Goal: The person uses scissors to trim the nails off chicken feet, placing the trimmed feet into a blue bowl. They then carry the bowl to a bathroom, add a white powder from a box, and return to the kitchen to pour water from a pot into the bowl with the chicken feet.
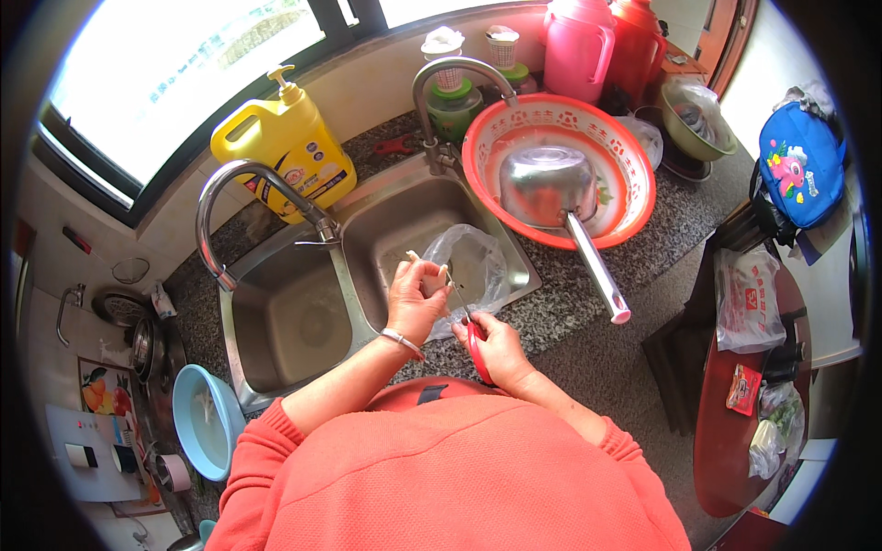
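My left hand (pixel 413 299) pinches a pale chicken foot (pixel 433 282) above the right basin of the steel double sink (pixel 379 227); its toes stick out past my fingers. In my right hand (pixel 501 350) are scissors with red handles (pixel 477 352). Their blades point up and left, right beside the chicken foot; whether they touch it I cannot tell. Beneath both hands a clear plastic bag (pixel 486 262) spreads over the right basin and its front rim. More pale pieces lie in a light blue plastic basin (pixel 227 413) to the left.
A steel saucepan (pixel 544 179) rests upside down in a red enamel basin (pixel 475 138), its handle jutting over the counter. Two curved faucets (pixel 244 165) rise behind the sink. A yellow detergent jug (pixel 296 148) and thermos flasks (pixel 579 52) stand behind. A red table (pixel 723 441) holds bags.
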### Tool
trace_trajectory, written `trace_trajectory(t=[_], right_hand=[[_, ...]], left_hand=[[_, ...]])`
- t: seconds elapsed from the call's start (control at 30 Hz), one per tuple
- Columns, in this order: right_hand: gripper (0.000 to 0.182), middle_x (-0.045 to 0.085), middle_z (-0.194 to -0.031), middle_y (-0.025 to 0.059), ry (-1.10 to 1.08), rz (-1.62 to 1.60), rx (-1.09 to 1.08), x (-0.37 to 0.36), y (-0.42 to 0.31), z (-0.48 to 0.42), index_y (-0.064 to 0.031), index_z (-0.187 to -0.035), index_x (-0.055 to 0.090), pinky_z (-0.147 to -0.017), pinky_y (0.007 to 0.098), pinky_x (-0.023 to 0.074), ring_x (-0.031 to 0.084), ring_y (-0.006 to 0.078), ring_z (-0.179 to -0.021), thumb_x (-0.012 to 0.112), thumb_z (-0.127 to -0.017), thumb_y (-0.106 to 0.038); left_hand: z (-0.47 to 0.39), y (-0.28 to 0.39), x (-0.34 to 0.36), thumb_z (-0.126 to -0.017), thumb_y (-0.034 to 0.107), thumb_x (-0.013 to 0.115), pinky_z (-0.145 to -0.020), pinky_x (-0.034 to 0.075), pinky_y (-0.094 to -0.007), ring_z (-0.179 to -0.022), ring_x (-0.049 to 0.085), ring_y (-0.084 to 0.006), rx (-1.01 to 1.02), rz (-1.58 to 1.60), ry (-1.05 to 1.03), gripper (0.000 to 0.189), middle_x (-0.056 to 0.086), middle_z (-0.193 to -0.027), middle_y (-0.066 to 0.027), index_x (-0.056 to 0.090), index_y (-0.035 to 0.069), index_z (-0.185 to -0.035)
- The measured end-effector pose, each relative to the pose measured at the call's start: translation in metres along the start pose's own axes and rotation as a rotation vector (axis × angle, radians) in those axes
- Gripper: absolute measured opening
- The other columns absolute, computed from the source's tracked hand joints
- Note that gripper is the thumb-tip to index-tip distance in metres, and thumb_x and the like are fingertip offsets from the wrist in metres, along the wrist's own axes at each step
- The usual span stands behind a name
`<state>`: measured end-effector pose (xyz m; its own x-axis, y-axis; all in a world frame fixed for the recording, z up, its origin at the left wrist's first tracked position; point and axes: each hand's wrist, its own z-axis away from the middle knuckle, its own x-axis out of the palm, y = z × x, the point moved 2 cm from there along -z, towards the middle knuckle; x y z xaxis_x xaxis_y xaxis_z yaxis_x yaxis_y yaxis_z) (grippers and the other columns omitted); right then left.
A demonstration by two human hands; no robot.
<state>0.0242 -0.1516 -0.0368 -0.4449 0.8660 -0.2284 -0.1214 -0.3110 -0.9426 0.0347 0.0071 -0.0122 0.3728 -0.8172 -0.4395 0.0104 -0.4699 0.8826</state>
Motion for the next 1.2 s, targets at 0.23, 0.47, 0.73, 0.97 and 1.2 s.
trace_trajectory(t=[0.23, 0.47, 0.73, 0.97, 1.2], right_hand=[[0.044, 0.066, -0.085, 0.0162, -0.018, -0.105, 0.049, 0.010, 0.024, -0.003, 0.0021, -0.106, 0.060, -0.072, 0.0322, 0.0479, 0.062, 0.0185, -0.077, 0.067, -0.083, -0.035], [0.036, 0.065, -0.083, 0.0078, 0.043, -0.147, 0.092, 0.015, 0.033, -0.005, 0.0002, -0.101, 0.061, -0.068, 0.0278, 0.0461, 0.056, 0.0114, -0.076, 0.068, -0.085, -0.031], [0.052, 0.064, -0.095, 0.0179, 0.225, 0.288, -0.030, 0.001, 0.003, 0.001, -0.0055, -0.116, 0.052, -0.073, 0.0380, 0.0487, 0.063, 0.0300, -0.086, 0.068, -0.081, -0.041], [0.050, 0.062, -0.102, 0.0171, 0.187, 0.363, -0.009, 0.001, -0.008, 0.005, -0.0114, -0.115, 0.052, -0.076, 0.0450, 0.0483, 0.061, 0.0361, -0.093, 0.065, -0.080, -0.045], [0.051, 0.062, -0.101, 0.0188, 0.197, 0.399, 0.021, 0.001, -0.010, 0.004, -0.0083, -0.116, 0.052, -0.076, 0.0430, 0.0482, 0.062, 0.0356, -0.092, 0.065, -0.081, -0.044]], left_hand=[[-0.001, -0.010, 0.004, -0.069, -0.002, 0.074, -0.064, 0.051, -0.0273, -0.079, 0.057, -0.0162, 0.075, -0.156, -0.020, 0.027, 0.048, -0.092, -0.0047, 0.059, 0.006, -0.090], [-0.002, -0.012, 0.002, -0.073, -0.003, 0.067, -0.058, 0.056, -0.0279, -0.078, 0.060, -0.0184, -0.029, -0.126, -0.071, 0.024, 0.047, -0.091, -0.0055, 0.062, 0.005, -0.095], [0.000, 0.004, -0.011, -0.069, 0.008, 0.070, -0.070, 0.051, -0.0365, -0.081, 0.059, -0.0271, 0.129, -0.462, -0.069, 0.024, 0.052, -0.090, -0.0095, 0.066, 0.011, -0.092], [0.006, 0.010, -0.008, -0.063, 0.007, 0.068, -0.072, 0.048, -0.0392, -0.085, 0.055, -0.0294, 0.314, -0.547, -0.089, 0.026, 0.053, -0.089, -0.0092, 0.067, 0.013, -0.089], [0.011, 0.019, -0.004, -0.065, 0.004, 0.064, -0.066, 0.047, -0.0384, -0.081, 0.053, -0.0267, 0.435, -0.632, -0.103, 0.023, 0.049, -0.084, -0.0061, 0.065, 0.015, -0.085]])
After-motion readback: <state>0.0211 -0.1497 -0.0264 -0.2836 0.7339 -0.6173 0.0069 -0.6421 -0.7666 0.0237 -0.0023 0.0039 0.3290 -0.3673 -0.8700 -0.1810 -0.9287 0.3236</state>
